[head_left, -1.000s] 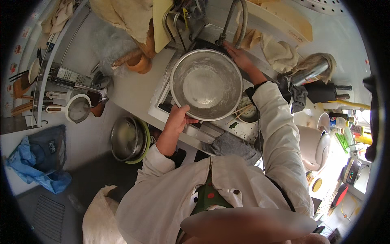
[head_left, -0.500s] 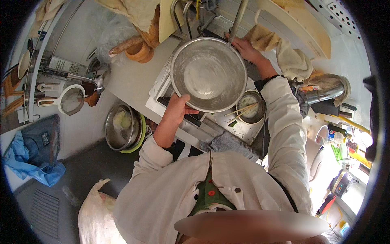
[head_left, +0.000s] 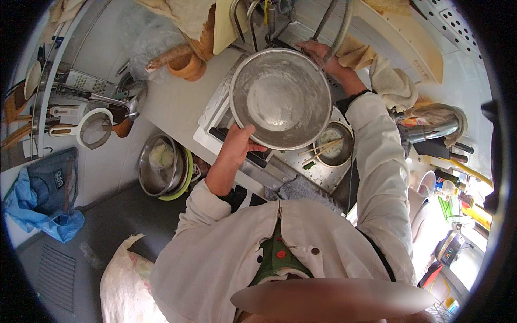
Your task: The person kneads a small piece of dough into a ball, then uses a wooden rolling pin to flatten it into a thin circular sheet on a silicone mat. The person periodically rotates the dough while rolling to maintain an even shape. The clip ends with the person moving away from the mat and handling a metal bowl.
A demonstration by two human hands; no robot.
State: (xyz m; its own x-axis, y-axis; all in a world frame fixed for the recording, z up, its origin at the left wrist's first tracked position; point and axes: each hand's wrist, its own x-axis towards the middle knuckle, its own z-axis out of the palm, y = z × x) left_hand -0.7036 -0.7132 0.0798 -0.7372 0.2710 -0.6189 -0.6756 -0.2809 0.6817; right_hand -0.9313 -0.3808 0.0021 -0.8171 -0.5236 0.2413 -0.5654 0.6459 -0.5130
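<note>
A wide metal bowl with a whitish film inside is tilted toward me. My left hand grips its near-left rim, thumb over the edge and fingers beneath. Past the bowl's far right side, my right hand reaches toward the base of a grey tap pipe, which crosses in front of it. The bowl and pipe leave its grip unclear. Below the bowl's right edge, a small metal pot holds cloudy liquid, with a pair of chopsticks laid across it.
Nested bowls sit at the left. A wooden mortar stands on the pale counter. A strainer and ladles hang on the left wall. Beige cloths and knives are at the right. A grey towel lies near my chest.
The bowl has shifted slightly right, with my left hand still on it. My right hand has moved a little farther away, and the tap pipe now appears farther right, across that hand.
</note>
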